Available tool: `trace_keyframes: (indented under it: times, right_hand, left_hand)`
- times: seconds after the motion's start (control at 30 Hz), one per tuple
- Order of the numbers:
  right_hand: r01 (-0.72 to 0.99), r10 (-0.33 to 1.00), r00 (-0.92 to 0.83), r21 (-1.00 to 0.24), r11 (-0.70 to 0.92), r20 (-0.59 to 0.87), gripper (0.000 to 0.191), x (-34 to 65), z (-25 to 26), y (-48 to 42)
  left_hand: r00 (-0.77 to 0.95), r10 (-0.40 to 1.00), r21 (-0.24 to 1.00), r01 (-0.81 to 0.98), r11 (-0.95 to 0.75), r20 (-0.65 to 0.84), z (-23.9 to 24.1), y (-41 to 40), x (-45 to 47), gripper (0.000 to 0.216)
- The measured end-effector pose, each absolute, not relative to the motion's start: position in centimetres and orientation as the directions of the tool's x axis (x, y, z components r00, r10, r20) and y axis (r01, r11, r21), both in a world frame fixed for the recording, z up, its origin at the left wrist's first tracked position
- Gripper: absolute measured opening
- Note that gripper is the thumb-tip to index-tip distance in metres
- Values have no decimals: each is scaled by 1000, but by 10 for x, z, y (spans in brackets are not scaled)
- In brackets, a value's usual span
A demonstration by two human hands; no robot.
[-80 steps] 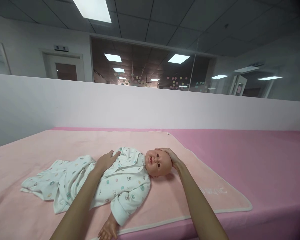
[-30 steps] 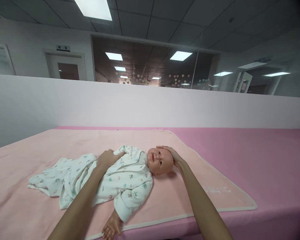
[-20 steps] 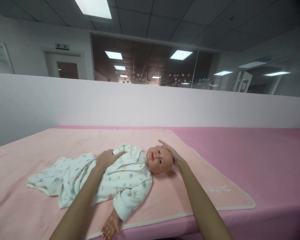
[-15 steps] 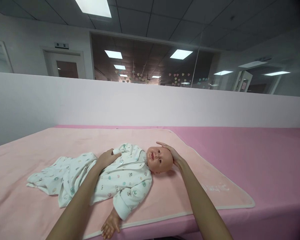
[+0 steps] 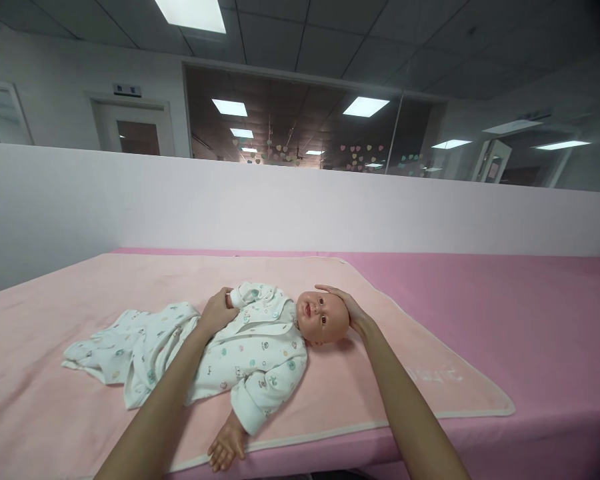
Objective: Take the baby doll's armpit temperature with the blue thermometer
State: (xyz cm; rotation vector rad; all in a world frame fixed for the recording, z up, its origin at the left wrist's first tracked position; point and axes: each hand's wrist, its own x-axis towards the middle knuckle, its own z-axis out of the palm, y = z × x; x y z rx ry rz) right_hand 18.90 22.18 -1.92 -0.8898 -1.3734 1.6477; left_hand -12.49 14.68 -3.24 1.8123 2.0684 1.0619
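A baby doll (image 5: 323, 317) lies on its back on a pale pink blanket (image 5: 80, 413), head to the right. It wears a white printed romper (image 5: 253, 353), whose empty legs trail off to the left. My left hand (image 5: 214, 313) is curled round the romper's far sleeve by the doll's shoulder. My right hand (image 5: 349, 308) cups the crown of the doll's head, fingers bent over the top. The doll's near bare hand (image 5: 226, 451) rests at the blanket's front edge.
The blanket lies on a darker pink padded surface (image 5: 520, 313) that runs on to the right. A low white partition (image 5: 290, 207) closes the far side. Behind it are glass walls with heart stickers, and doors.
My left hand has slid from the doll's chest to the far sleeve and closed on it. The right hand stays on the head. The view shifted a little.
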Motion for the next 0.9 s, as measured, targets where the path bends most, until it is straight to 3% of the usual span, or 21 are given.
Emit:
trace_keyframes:
  times: [0.17, 0.3, 0.43, 0.6, 0.9]
  right_hand:
    - [-154, 907, -420, -981, -115, -40, 43, 187, -17, 220]
    - [-156, 905, -421, -977, -146, -68, 41, 185, -12, 214]
    - [-151, 901, -424, -974, -171, -93, 39, 184, -10, 212]
    - [-165, 906, -414, -972, -167, -86, 39, 184, -12, 215]
    - [-180, 895, -441, -970, -162, -67, 33, 187, -21, 224]
  left_hand:
    - [-155, 889, 489, 868, -87, 431, -38, 154, -129, 44]
    - [-168, 876, 380, 925, -19, 452, -40, 157, -130, 49]
    - [-211, 872, 347, 936, 52, 441, -39, 153, -128, 40]
    - [-242, 892, 338, 935, 108, 382, -38, 147, -128, 23]
    - [-168, 979, 485, 870, 92, 115, -31, 150, -137, 28]
